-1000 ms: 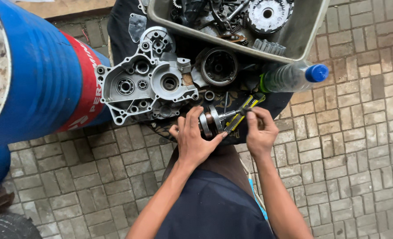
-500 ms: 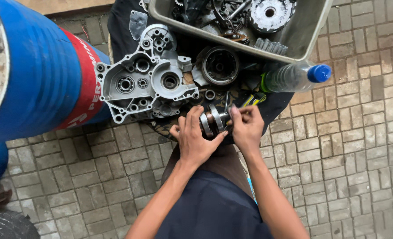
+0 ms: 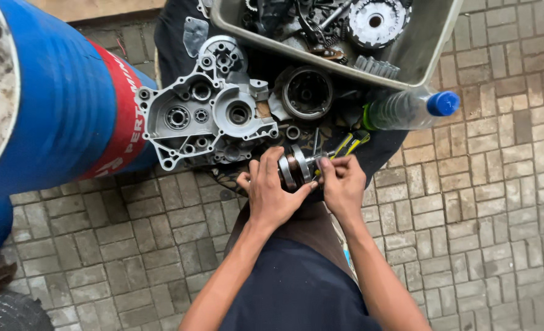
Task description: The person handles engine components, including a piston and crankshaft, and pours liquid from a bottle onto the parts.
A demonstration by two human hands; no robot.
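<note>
My left hand grips a round metal crankshaft assembly from the left, fingers wrapped over its discs. On the other side, my right hand pinches the shaft end with its fingertips. Both hands hold the part above a dark cloth spread over the brick paving. Just beyond the hands lies a grey aluminium engine case half with bearing holes. A round dark engine cover sits to its right. Yellow-handled pliers lie beside my right hand.
A grey plastic tub of gears and engine parts stands at the top. A clear bottle with a blue cap lies next to it. A blue drum with a red band fills the left side. A tyre shows at bottom left.
My right hand has shifted left from the pliers onto the shaft end of the crankshaft. The left hand has kept its grip throughout.
</note>
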